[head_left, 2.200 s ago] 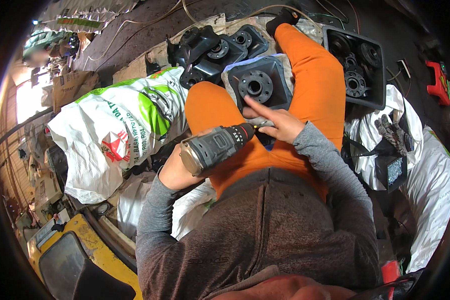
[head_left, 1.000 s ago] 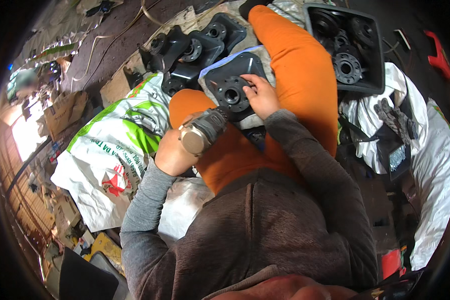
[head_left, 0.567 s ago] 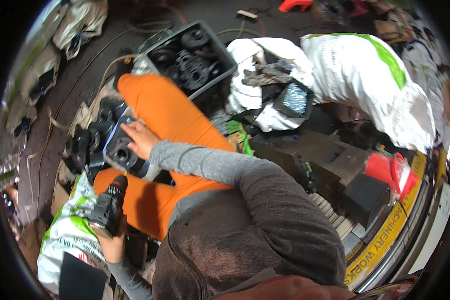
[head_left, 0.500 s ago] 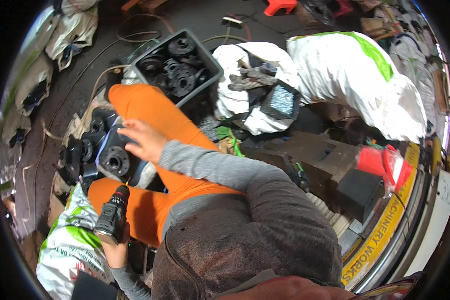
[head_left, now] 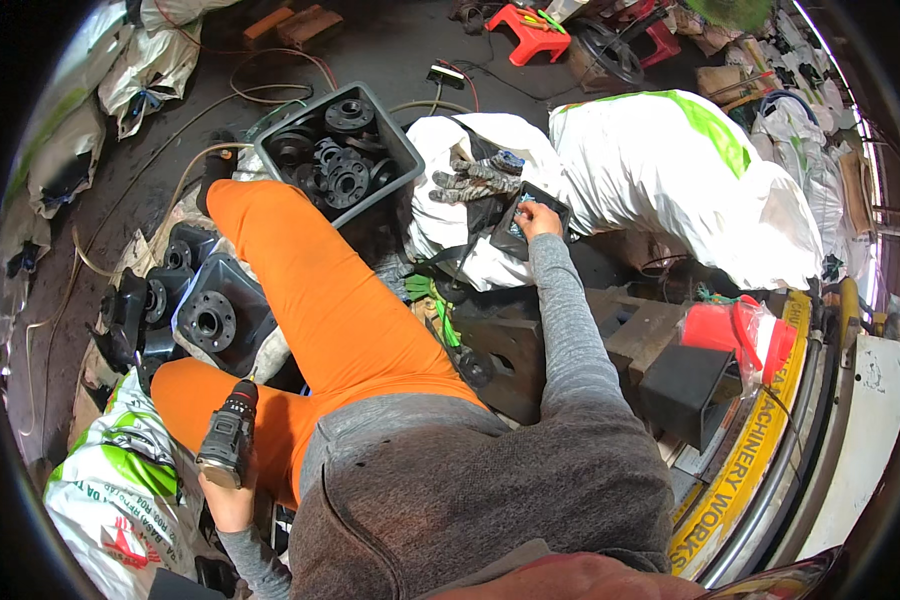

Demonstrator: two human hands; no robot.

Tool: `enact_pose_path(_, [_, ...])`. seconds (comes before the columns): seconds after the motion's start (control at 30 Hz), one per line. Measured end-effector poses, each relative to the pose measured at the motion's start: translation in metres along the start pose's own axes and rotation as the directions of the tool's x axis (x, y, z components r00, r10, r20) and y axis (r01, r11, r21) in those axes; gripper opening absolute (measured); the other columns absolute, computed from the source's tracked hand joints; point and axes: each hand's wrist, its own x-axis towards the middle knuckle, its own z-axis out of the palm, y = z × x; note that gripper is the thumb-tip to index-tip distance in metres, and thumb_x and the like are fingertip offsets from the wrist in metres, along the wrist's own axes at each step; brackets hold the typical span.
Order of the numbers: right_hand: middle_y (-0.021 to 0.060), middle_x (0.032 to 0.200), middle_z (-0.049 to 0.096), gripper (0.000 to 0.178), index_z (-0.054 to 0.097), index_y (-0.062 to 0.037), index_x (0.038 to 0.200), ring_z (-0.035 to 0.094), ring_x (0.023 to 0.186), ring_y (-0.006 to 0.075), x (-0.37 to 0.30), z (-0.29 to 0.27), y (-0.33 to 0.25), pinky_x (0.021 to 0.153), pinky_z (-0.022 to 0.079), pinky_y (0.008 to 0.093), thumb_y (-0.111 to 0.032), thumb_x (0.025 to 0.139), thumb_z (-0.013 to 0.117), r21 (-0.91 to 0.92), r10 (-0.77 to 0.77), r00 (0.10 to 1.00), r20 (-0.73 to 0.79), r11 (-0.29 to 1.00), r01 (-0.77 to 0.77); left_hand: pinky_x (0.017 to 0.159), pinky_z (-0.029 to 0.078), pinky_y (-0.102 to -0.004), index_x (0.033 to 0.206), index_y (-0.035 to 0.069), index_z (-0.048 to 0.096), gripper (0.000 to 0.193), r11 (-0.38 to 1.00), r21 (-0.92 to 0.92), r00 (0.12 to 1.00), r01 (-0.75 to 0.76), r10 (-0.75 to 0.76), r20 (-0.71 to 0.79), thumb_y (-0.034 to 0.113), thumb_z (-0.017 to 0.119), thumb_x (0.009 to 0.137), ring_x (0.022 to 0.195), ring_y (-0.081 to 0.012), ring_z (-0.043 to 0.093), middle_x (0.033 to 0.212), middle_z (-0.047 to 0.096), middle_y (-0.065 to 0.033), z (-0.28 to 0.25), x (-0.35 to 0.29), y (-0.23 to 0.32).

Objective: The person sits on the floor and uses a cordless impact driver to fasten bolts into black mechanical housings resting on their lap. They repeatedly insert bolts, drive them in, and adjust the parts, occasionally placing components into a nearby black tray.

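A black cordless drill [head_left: 232, 432] is gripped in my left hand [head_left: 234, 502], low at the left beside my orange-trousered leg. Its bit points away from me, toward a black part with a round, holed flange [head_left: 210, 322] lying between my legs. With its arm stretched forward, my right hand [head_left: 538, 219] dips into a small dark box [head_left: 500, 240] of small shiny silvery pieces. Its fingers are bent together over them; whatever they pinch is too small to make out. A pair of dirty grey work gloves [head_left: 478, 178] lies beside the box on a white sack [head_left: 432, 222].
A grey crate [head_left: 406, 150] holds several black flanged parts. More black parts [head_left: 157, 300] lie left of my legs. White sacks [head_left: 650, 160] stand ahead on the right and at lower left [head_left: 130, 500]. Hoses [head_left: 80, 290] run over the floor; a red stool [head_left: 530, 35] stands far off.
My right hand has gone from above the flanged part over to the small box on the right and into it. My left hand keeps hold of the drill. The view has shifted slightly.
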Motion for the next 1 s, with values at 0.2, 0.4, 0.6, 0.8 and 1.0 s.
enact_pose_path(0.2, [0.0064, 0.096, 0.066, 0.022, 0.069, -0.0143, 0.099, 0.066, 0.086, 0.0234, -0.001, -0.003, 0.013, 0.081, 0.051, 0.0359, -0.025, 0.08, 0.072, 0.153, 0.035, 0.998, -0.054, 0.988, -0.026, 0.089, 0.048, -0.0366, 0.109, -0.004, 0.062, 0.036, 0.997, -0.038, 0.995, -0.064, 0.061, -0.078, 0.009, 0.073, 0.077, 0.098, -0.0257, 0.065, 0.105, 0.068, -0.0143, 0.0, 0.003, 0.004])
enact_pose_path(0.4, [0.0153, 0.099, 0.069, 0.017, 0.057, -0.0009, 0.107, 0.069, 0.077, 0.0178, 0.008, -0.011, 0.006, 0.056, 0.057, 0.0254, -0.01, 0.092, 0.061, 0.977, 0.322, 0.944, 0.075, 0.166, -0.134, 0.09, 0.048, -0.0372, 0.109, -0.002, 0.062, 0.036, 0.982, 0.07, 0.982, -0.176, 0.18, -0.054, 0.009, 0.073, 0.076, 0.098, -0.0263, 0.065, 0.106, 0.068, -0.0139, -0.001, 0.007, 0.013])
enact_pose_path(0.6, [0.0128, 0.103, 0.067, 0.023, 0.057, -0.002, 0.118, 0.069, 0.086, 0.0192, -0.083, -0.033, -0.213, 0.074, 0.061, 0.0327, -0.011, 0.096, 0.055, 0.851, -0.443, 0.833, 0.332, -0.24, -0.467, 0.089, 0.05, -0.0402, 0.111, 0.007, 0.065, 0.036, 0.757, 0.355, 0.828, -0.55, 0.548, 0.114, 0.003, 0.067, 0.075, 0.1, -0.0313, 0.062, 0.106, 0.065, -0.0116, -0.015, 0.017, 0.055])
enact_pose_path(0.8, [0.01, 0.106, 0.067, 0.02, 0.058, -0.0065, 0.116, 0.067, 0.094, 0.019, -0.166, 0.004, -0.337, 0.073, 0.062, 0.0324, -0.011, 0.096, 0.057, 0.453, -0.727, 0.433, 0.532, -0.187, -0.871, 0.092, 0.049, -0.0331, 0.127, 0.001, 0.054, 0.054, 0.921, 0.112, 0.925, -0.373, 0.379, -0.031, 0.009, 0.075, 0.078, 0.106, -0.0235, 0.062, 0.12, 0.062, -0.0121, -0.011, 0.023, 0.075])
enact_pose_path(1.0, [0.0108, 0.108, 0.065, 0.021, 0.056, -0.0064, 0.117, 0.067, 0.092, 0.0167, -0.182, 0.015, -0.362, 0.071, 0.062, 0.03, -0.012, 0.096, 0.058, 0.435, -0.736, 0.365, 0.57, -0.106, -0.894, 0.093, 0.049, -0.0332, 0.126, 0.0, 0.055, 0.053, 0.937, 0.063, 0.932, -0.345, 0.35, -0.098, 0.009, 0.075, 0.077, 0.108, -0.0243, 0.063, 0.123, 0.062, -0.0126, -0.014, 0.027, 0.061])
